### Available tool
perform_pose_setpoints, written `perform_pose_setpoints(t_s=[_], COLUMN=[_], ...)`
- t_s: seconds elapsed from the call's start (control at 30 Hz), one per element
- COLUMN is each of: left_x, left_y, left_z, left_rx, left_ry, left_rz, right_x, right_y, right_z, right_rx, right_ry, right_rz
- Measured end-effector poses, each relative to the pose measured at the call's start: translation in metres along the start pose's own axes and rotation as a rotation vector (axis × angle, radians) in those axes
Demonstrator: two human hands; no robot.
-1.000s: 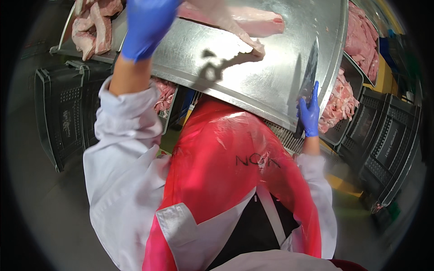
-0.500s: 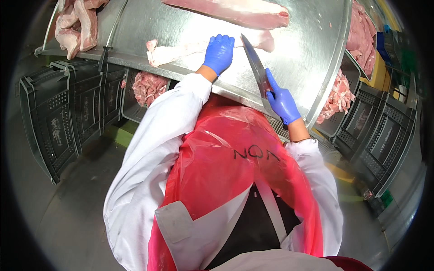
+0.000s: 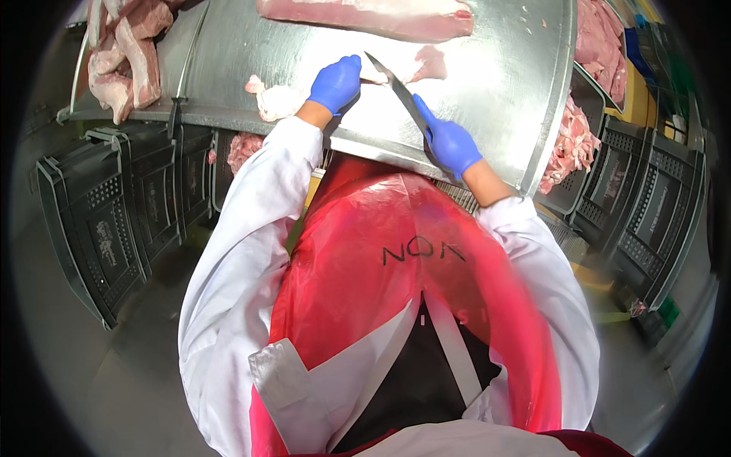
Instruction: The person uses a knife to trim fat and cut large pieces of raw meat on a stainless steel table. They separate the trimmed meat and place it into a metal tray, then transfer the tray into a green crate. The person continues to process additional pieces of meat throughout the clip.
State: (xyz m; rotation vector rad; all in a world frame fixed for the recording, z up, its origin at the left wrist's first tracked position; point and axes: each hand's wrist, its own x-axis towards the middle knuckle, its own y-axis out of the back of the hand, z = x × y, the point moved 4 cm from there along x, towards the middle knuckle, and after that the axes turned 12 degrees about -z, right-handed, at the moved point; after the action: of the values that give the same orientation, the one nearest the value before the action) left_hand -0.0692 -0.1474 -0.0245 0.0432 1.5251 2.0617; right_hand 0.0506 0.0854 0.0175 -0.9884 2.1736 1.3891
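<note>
My left hand [image 3: 335, 84], in a blue glove, is closed on a pale strip of meat and fat [image 3: 272, 99] lying across the steel work surface [image 3: 510, 91]; part of the strip is hidden under the hand. My right hand [image 3: 449, 145], also gloved in blue, holds a long knife [image 3: 400, 91] by its handle, index finger stretched along it, the blade angled up-left over the strip with its tip just right of my left hand. The strip's pinker end [image 3: 428, 65] lies right of the blade. A long pink piece of meat [image 3: 365, 17] lies farther back.
Several meat pieces [image 3: 126, 68] are piled at the left of the surface. Trays of meat stand at the right [image 3: 601, 46], [image 3: 569, 145] and below the left edge [image 3: 245, 148]. Stacked dark crates stand at the left [image 3: 103, 221] and right [image 3: 636, 206].
My left hand has come down from the upper left onto the strip, which now lies flatter. The knife has swung from upright at the right leftward over the strip, with my right hand.
</note>
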Motion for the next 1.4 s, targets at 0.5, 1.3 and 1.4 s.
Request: perform_pose_setpoints(t_s=[0.5,1.3,1.4], left_x=[-0.005,-0.028,-0.107], left_y=[0.331,0.016,0.033], left_z=[0.165,-0.026,-0.158], left_rx=[-0.105,0.13,0.15], left_ry=[-0.646,-0.403,-0.089], left_rz=[0.051,0.303,0.195], right_x=[-0.06,-0.182,-0.13], right_y=[-0.025,-0.048,-0.021], right_z=[0.043,0.161,0.15], right_rx=[0.149,1.581,1.43], right_ry=[0.127,0.068,0.085], right_rz=[0.085,0.47,0.371])
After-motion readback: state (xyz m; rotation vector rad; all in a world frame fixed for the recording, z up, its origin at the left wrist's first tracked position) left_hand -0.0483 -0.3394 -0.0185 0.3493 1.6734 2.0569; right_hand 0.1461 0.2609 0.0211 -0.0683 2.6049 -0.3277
